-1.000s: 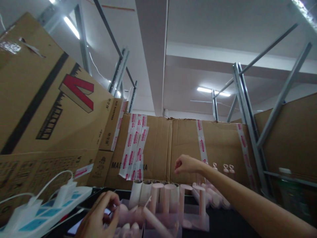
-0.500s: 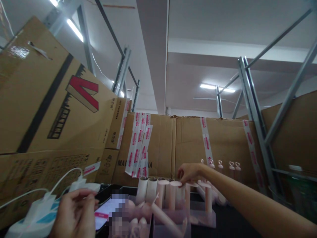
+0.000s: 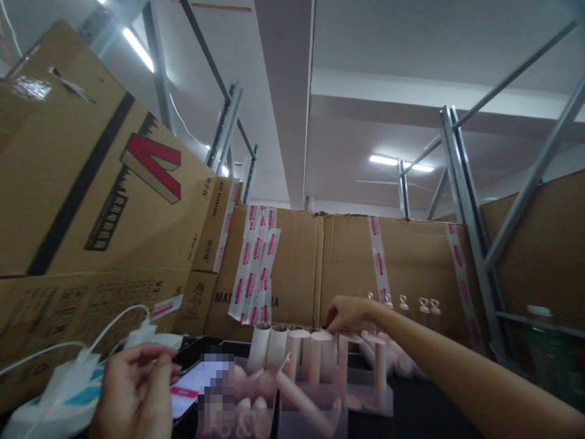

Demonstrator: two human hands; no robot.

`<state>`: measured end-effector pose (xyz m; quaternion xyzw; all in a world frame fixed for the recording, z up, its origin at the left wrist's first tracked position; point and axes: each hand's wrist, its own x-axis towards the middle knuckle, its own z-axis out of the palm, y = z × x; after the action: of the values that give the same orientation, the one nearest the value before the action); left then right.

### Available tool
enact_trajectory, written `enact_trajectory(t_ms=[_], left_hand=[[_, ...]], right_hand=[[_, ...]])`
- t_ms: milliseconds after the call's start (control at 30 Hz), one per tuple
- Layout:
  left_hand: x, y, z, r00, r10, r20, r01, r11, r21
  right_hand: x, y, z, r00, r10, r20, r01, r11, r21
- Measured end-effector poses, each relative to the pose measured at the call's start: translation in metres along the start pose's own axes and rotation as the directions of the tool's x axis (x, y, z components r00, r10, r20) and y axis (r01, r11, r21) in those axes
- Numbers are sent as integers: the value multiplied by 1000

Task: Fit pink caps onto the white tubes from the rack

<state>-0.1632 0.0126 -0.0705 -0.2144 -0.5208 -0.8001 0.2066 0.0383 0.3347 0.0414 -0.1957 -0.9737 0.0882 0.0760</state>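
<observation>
My right hand (image 3: 347, 313) reaches out, fingertips pinched together at the top of a pink tube (image 3: 320, 353) standing upright in the row at the back of the counter. My left hand (image 3: 137, 390) curls loosely beside the phone (image 3: 194, 385), holding nothing I can make out. I should grip the tube by its rim and keep it vertical, so its neighbours stay standing.

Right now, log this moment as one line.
right hand: fingertips on pink tube top | left hand: beside phone, not gripping | tubes upright in clear tray
</observation>
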Motion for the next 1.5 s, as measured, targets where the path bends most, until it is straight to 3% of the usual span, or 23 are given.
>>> enact_trajectory(t_ms=[400, 700, 900, 1100, 1267, 1500], left_hand=[[-4, 1, -3, 997, 40, 70, -43, 998, 48], [-10, 16, -2, 995, 18, 98, -23, 998, 52], [-11, 15, -4, 993, 57, 99, -63, 996, 56], [-16, 24, -2, 989, 83, 124, -93, 993, 72], [-18, 27, -1, 973, 146, 177, -165, 982, 95], [-15, 20, 2, 956, 131, 262, -173, 974, 147]], right_hand=[[-9, 4, -26, 992, -39, -124, 44, 998, 33], [-18, 7, -53, 945, -99, -310, 131, 988, 83], [-37, -11, -84, 882, -124, -455, 200, 972, 124], [-74, -55, -108, 832, -191, -521, 289, 951, 113], [-114, -99, -85, 854, -246, -458, 335, 934, 123], [-157, -133, -5, 925, -144, -351, 215, 961, 174]])
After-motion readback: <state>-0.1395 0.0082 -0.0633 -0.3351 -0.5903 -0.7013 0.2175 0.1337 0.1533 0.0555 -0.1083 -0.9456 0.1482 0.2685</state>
